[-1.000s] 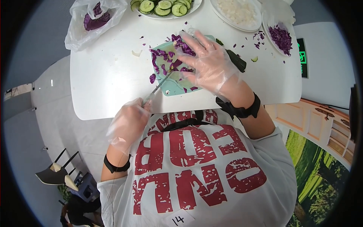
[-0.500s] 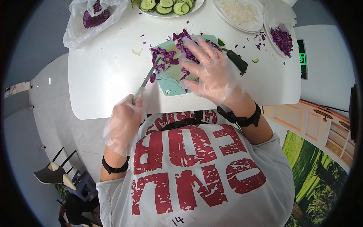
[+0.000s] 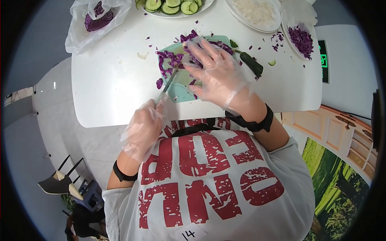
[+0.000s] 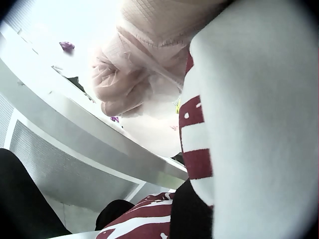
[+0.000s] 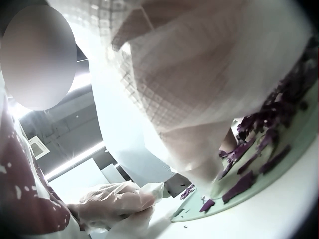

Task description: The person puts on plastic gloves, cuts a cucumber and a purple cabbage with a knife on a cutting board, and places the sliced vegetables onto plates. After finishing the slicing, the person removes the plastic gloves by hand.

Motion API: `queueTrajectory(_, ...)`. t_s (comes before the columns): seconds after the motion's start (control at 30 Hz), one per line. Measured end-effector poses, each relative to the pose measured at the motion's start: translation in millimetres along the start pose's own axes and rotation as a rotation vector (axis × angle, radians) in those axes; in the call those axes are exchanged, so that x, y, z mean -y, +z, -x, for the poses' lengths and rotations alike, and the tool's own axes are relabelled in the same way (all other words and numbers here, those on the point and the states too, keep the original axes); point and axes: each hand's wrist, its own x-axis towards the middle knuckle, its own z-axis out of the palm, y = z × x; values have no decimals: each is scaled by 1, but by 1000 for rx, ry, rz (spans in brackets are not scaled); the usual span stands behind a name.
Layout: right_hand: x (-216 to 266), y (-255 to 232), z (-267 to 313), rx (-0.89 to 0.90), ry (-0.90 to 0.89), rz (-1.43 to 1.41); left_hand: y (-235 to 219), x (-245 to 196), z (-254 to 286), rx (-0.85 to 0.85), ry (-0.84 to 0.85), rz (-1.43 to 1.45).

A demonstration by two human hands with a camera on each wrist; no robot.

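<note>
“So, closest in?”

“White shirt [image 3: 213, 172] with red print. Just past it, left hand [image 3: 142, 126] in clear plastic, fingers curled tight round the knife [image 3: 169, 82]. Blade slanting away, across the near edge of the board [image 3: 179, 91].”

“And the tip?”

“In among chopped cabbage [image 3: 169, 60], on the left half of the board. Touching the board or just above it, impossible to tell.”

“Right hand [image 3: 219, 76]?”

“Gloved too, fingers spread wide over more cabbage on the board's right half. How firmly pressed down, can't tell.”

“Anything loose?”

“One scrap [image 3: 159, 83] just beside the board's left edge. Smaller specks strewn over the white table [image 3: 108, 88].”

“Farther out?”

“Dark green cucumber [image 3: 251, 64], lying slantwise just right of the right hand. Near it, a small green slice [image 3: 272, 62].”

“At the back?”

“Far right, a plate [image 3: 286, 32] with fine purple shreds [image 3: 301, 42]. Far left, a pale bag [image 3: 80, 36] round a purple chunk [image 3: 98, 20]. Beyond, stacked plates [image 3: 263, 29] under white bits [image 3: 255, 12], and a dish [image 3: 204, 8] of cucumber rounds [image 3: 171, 8], cut off by the head view's top edge.”
</note>
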Motion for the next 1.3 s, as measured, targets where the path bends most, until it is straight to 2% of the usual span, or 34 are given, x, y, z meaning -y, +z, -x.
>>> queueTrajectory(0.07,-1,-1,0,11,-9,-2,3,3,-2,-12,62,-32)
queueTrajectory(0.2,0,-4,-2,30,-20,13,1,2,-4,6,57,-53)
queueTrajectory(0.27,0,-4,-2,41,-18,23,2,12,-6,-67,445,-330)
queueTrajectory(0.47,0,-2,-3,-39,-39,60,1,4,-8,-30,284,-325)
queueTrajectory(0.6,2,-5,-3,20,-28,16,0,16,-6,-52,271,-335)
queueTrajectory(0.7,3,-5,-3,11,-43,23,1,6,-9,-44,251,-306)
queueTrajectory(0.8,3,-1,-3,-73,-52,42,2,-13,-10,-29,113,-283)
queueTrajectory(0.83,2,-2,-3,-86,-57,43,0,-12,-9,-41,117,-288)
queueTrajectory(0.9,2,-4,-2,-49,-56,28,-4,-8,-4,17,103,-301)
queueTrajectory(0.93,3,-10,-2,82,-23,13,-5,-6,-2,-2,77,-329)
queueTrajectory(1.07,6,-12,-3,66,-27,30,-3,-14,-8,6,60,-352)
queueTrajectory(1.13,6,-15,-4,99,-29,32,3,-11,-16,-58,236,-365)
queueTrajectory(1.17,6,-14,-4,87,-33,34,1,-11,-16,-69,239,-370)
queueTrajectory(1.23,3,-9,-2,-55,-76,46,0,-11,-12,-1,311,-429)
queueTrajectory(1.27,3,-7,-2,-64,-76,50,-3,-13,-8,-7,317,-433)
queueTrajectory(1.3,3,-6,-1,-66,-73,38,-7,-17,-3,4,195,-398)
